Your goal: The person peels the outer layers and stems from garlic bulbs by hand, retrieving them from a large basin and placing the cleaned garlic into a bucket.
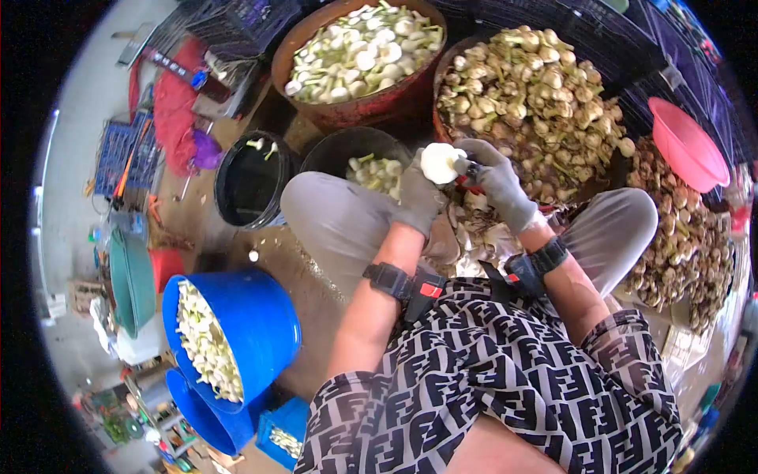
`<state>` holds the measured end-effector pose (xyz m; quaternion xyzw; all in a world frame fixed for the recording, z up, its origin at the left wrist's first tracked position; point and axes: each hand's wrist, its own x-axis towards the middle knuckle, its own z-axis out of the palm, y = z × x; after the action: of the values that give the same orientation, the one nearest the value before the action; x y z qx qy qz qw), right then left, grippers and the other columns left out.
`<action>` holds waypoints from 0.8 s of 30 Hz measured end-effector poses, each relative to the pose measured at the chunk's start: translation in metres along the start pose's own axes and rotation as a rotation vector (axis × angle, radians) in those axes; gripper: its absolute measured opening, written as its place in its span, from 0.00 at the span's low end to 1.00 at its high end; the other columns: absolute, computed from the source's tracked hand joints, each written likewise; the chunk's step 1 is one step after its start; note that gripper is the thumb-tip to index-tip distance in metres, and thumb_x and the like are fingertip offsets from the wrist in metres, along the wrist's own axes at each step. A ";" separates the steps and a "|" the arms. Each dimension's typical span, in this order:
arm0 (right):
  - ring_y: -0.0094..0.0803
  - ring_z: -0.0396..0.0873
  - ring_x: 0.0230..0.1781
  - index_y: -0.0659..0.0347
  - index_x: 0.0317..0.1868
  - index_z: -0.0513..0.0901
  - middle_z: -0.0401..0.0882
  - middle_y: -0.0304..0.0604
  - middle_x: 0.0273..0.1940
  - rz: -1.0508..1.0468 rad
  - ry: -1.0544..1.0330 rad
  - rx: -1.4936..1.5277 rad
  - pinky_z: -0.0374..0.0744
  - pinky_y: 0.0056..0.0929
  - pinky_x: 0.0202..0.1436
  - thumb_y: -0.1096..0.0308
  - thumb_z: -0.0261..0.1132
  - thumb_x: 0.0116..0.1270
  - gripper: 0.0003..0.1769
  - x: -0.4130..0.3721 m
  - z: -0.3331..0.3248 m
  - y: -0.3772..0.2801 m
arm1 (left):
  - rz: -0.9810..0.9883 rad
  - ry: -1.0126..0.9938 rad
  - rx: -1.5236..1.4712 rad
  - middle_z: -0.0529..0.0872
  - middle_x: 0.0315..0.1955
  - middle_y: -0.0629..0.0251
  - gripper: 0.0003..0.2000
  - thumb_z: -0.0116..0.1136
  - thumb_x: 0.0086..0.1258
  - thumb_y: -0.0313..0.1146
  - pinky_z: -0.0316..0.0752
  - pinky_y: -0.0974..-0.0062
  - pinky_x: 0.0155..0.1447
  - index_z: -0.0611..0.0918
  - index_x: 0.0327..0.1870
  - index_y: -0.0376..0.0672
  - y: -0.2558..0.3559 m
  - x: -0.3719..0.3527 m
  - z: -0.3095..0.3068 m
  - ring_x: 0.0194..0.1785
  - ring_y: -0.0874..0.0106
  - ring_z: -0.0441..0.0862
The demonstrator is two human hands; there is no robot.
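A peeled white garlic bulb (440,163) is held in my gloved left hand (417,193), its fingers closed around the bulb's left side. My gloved right hand (499,182) grips a small knife (467,167) with a dark handle against the right side of the bulb; its blade is mostly hidden. Beneath my left hand stands a dark bucket (324,154) with some peeled garlic (377,172) in it. Beyond my right hand, unpeeled garlic bulbs (537,103) fill a large tub.
A red tub (355,108) of peeled garlic stands ahead. To the left are a black bucket (251,178) with a few pieces and a blue tub (264,332) of garlic trimmings. A pink basin (688,146) rests on a garlic heap (683,237) at right.
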<state>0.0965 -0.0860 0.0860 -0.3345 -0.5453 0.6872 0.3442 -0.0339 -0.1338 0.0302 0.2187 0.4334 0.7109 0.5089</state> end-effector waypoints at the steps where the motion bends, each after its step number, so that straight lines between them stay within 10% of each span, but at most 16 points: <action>1: 0.21 0.74 0.33 0.66 0.43 0.78 0.78 0.37 0.34 0.034 0.044 -0.149 0.72 0.19 0.38 0.69 0.65 0.59 0.14 0.002 -0.001 0.001 | -0.045 0.032 -0.037 0.83 0.35 0.59 0.19 0.41 0.71 0.43 0.77 0.71 0.47 0.78 0.42 0.34 -0.003 0.001 0.001 0.39 0.67 0.81; 11: 0.19 0.72 0.21 0.67 0.40 0.77 0.77 0.36 0.26 0.112 0.235 0.236 0.69 0.17 0.22 0.72 0.61 0.62 0.08 0.002 0.000 -0.033 | -0.250 0.339 -0.300 0.81 0.34 0.65 0.18 0.41 0.70 0.47 0.75 0.73 0.37 0.77 0.41 0.41 -0.008 0.021 -0.011 0.35 0.70 0.79; 16: 0.32 0.78 0.30 0.60 0.43 0.77 0.80 0.45 0.31 -0.142 0.167 -0.625 0.75 0.29 0.35 0.63 0.67 0.56 0.16 0.013 -0.029 0.026 | -0.350 0.381 -0.400 0.81 0.32 0.65 0.17 0.47 0.68 0.47 0.72 0.72 0.36 0.78 0.39 0.42 -0.028 0.025 -0.011 0.33 0.71 0.77; 22: 0.41 0.78 0.33 0.59 0.40 0.77 0.79 0.51 0.33 -0.058 0.093 -0.746 0.74 0.31 0.39 0.62 0.70 0.49 0.18 0.004 -0.017 0.001 | -0.044 0.250 0.448 0.80 0.23 0.70 0.17 0.49 0.68 0.46 0.71 0.76 0.29 0.79 0.35 0.39 0.026 0.019 0.013 0.24 0.76 0.75; 24: 0.41 0.78 0.33 0.59 0.39 0.77 0.79 0.51 0.32 0.015 0.138 -0.773 0.74 0.31 0.38 0.63 0.70 0.50 0.17 0.007 -0.022 -0.001 | -0.081 0.204 0.275 0.78 0.18 0.70 0.18 0.47 0.69 0.46 0.65 0.82 0.15 0.79 0.27 0.42 0.071 0.033 0.022 0.16 0.81 0.72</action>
<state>0.1110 -0.0692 0.0822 -0.4891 -0.7370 0.4093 0.2236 -0.0682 -0.1030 0.0969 0.1954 0.5844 0.6422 0.4559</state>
